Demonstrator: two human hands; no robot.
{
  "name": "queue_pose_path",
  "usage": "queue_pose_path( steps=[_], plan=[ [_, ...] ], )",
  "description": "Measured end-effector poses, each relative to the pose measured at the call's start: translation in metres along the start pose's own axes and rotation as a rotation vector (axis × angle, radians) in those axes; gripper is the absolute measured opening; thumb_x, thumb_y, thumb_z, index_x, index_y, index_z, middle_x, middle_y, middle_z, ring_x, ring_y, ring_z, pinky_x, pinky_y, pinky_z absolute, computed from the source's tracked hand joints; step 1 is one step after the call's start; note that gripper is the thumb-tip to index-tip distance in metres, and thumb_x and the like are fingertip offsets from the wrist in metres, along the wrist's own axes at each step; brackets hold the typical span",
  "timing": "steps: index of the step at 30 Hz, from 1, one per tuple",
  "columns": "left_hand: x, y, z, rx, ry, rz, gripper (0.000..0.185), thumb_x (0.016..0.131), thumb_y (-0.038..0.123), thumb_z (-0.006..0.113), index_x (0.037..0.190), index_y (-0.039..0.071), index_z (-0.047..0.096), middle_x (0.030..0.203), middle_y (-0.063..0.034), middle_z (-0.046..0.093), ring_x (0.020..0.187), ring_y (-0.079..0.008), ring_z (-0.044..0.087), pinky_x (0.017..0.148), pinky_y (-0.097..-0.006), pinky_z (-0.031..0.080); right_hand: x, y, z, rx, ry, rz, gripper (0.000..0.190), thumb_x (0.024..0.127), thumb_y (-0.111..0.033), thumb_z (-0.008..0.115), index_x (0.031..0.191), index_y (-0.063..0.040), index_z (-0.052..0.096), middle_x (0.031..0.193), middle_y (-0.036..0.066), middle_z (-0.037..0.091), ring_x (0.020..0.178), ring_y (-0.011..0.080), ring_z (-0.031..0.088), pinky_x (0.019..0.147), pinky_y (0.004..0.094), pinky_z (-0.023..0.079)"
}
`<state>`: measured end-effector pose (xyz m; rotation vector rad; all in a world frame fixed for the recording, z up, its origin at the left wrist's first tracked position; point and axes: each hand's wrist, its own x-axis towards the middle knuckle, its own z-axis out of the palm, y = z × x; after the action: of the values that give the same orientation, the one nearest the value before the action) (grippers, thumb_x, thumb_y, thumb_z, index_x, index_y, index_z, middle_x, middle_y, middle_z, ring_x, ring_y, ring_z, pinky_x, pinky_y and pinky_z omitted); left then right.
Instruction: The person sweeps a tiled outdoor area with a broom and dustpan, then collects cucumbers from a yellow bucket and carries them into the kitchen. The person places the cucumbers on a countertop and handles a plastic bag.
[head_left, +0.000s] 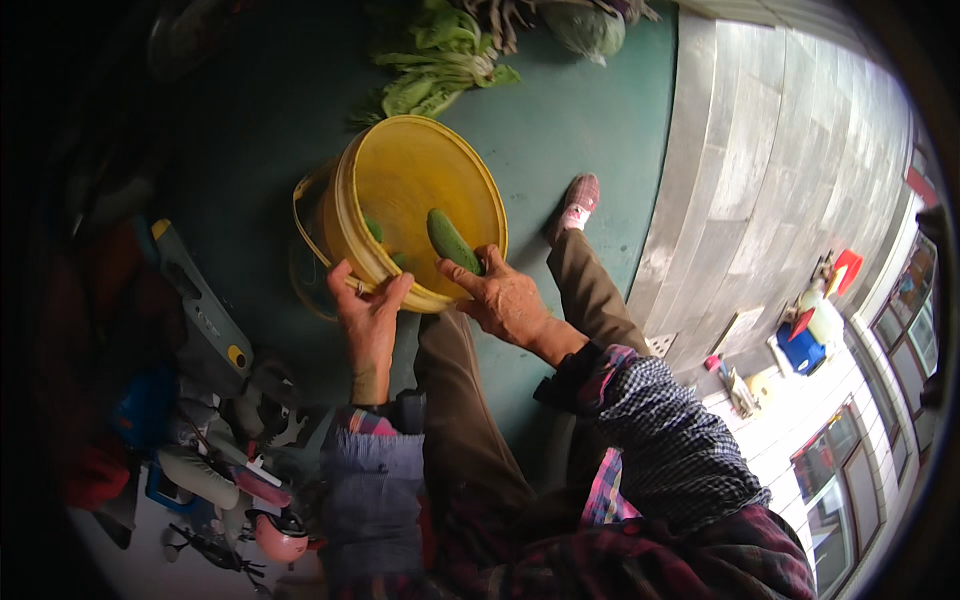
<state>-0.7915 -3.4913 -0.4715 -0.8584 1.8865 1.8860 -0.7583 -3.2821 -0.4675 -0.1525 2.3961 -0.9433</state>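
Observation:
A yellow plastic bucket (431, 172) is tilted so that its mouth faces me. My left hand (369, 311) grips its near rim on the left, close to where the bail handle (309, 238) meets it. My right hand (510, 300) is at the rim's near right, fingers closed around the end of a green cucumber (454, 241), whose far end points into the bucket. Deeper inside, against the left wall, are more green pieces (373, 227), partly hidden by the rim.
Leafy greens (431, 71) lie on the green floor (600, 124) beyond the bucket, beside a bagged round vegetable (589, 30). My shoe (581, 196) stands at right, near paler paving (735, 150). At left are a grey and yellow appliance (199, 307) and a pink helmet (279, 536).

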Motion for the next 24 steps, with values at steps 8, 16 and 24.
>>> queue_pose_path(
  steps=[8,16,24],
  plan=[
    [0.042,-0.038,0.119,0.603,0.007,0.18,0.071,0.08,0.007,0.085,0.133,-0.001,0.038,0.122,-0.0173,0.055,0.106,-0.0227,0.058,0.087,-0.0352,0.054,0.004,0.064,-0.004,0.166,0.279,0.298,0.059,0.078,-0.018,0.082,0.133,-0.024,0.063,0.127,0.023,0.051,0.107,0.0414,0.063,0.086,0.0458,0.057],
    [0.06,-0.055,0.015,0.623,0.322,0.32,0.081,0.088,0.025,0.079,0.154,0.007,0.034,0.15,-0.0192,0.04,0.131,-0.0332,0.048,0.107,-0.0459,0.042,0.035,0.092,-0.012,0.156,0.349,0.33,0.044,0.088,-0.021,0.072,0.132,-0.025,0.064,0.124,0.022,0.051,0.108,0.0393,0.062,0.084,0.0459,0.056],
    [0.096,-0.088,-0.125,0.154,0.366,-0.545,0.064,0.094,0.033,0.069,0.149,0.014,0.042,0.156,-0.0036,0.036,0.14,-0.027,0.041,0.114,-0.0501,0.034,0.036,0.089,-0.003,0.174,0.416,0.259,0.035,0.089,-0.02,0.071,0.123,-0.024,0.068,0.127,0.024,0.054,0.102,0.0409,0.065,0.082,0.0463,0.057]
  ],
)
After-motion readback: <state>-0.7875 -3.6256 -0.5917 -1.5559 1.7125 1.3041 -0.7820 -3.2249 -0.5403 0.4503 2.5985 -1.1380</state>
